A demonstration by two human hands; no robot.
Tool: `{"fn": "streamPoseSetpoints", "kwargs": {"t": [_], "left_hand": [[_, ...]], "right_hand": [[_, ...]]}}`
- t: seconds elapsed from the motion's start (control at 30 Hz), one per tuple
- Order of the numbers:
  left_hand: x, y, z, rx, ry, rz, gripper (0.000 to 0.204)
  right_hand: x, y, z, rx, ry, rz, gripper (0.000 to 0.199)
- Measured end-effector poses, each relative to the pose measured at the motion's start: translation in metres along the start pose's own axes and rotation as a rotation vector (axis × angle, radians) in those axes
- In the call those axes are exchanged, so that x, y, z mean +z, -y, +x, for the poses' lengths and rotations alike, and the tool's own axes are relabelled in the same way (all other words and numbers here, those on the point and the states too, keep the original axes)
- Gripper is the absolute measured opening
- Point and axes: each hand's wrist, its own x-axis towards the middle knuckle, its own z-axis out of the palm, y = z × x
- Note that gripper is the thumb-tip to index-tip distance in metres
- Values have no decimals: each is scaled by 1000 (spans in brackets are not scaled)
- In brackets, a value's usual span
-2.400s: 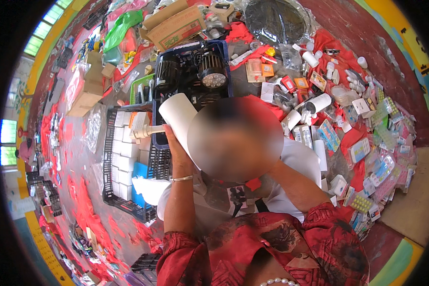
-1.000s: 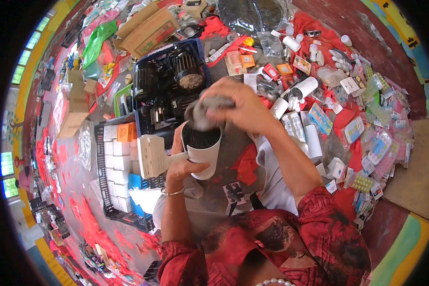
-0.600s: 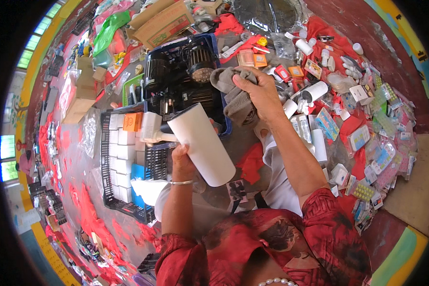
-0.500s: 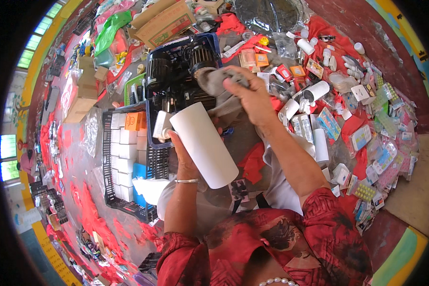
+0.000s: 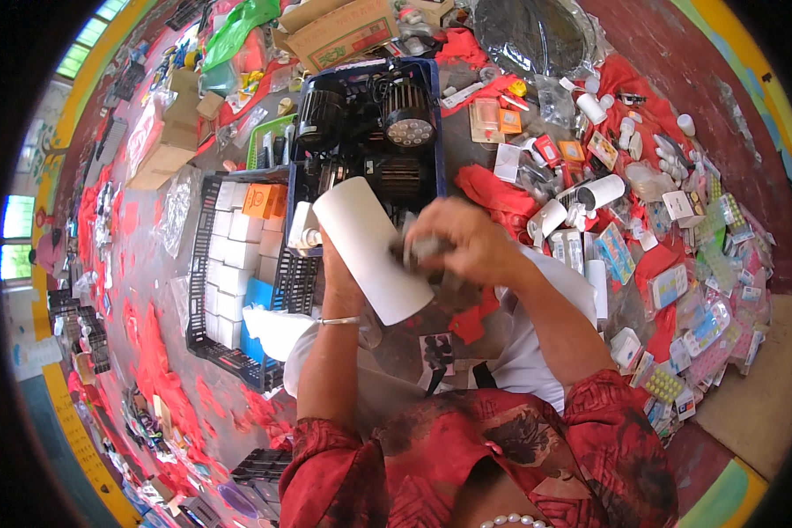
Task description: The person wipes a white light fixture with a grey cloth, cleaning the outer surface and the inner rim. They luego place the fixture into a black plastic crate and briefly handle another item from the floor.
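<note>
My left hand (image 5: 338, 275) is wrapped round a white cylindrical spotlight (image 5: 371, 255), held tilted above my lap with a small white block at its side. Its far fingers are hidden behind the cylinder. In my right hand (image 5: 479, 246) is a bunched grey cloth (image 5: 424, 253), pressed against the right side of the spotlight; the hand is slightly blurred. Just beyond stands a blue crate (image 5: 438, 119) holding several black spotlights (image 5: 409, 116), one showing its round lens face.
Left of the crate, a black slatted basket (image 5: 204, 330) holds white and orange boxes, beside a green basket (image 5: 257, 145). A cardboard box (image 5: 343, 37) lies beyond. Bottles, blister packs (image 5: 664, 385) and red cloth (image 5: 493, 195) cover the floor at right.
My right hand has brought the grey cloth down and toward me, from above the spotlight to its right side. The spotlight stays in my left hand. The view has shifted slightly.
</note>
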Motion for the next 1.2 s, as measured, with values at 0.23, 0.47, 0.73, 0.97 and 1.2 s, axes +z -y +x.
{"fn": "streamPoseSetpoints", "kwargs": {"t": [0.23,0.47,0.73,0.97,1.2], "left_hand": [[37,-15,-24,-255,183,-70,62],[33,-5,-20,-411,65,74,55],[32,10,-18,-479,100,43,58],[24,0,-9,-485,104,-166,62],[-9,31,22,-420,-358,-330,57]], "right_hand": [[-3,15,27,-102,-281,-115,29],[-11,-14,11,194,-432,-105,29],[-20,10,20,80,-591,-65,27],[-37,-34,9,574,-876,989,23],[21,-64,-30,818,-525,930,16]]}}
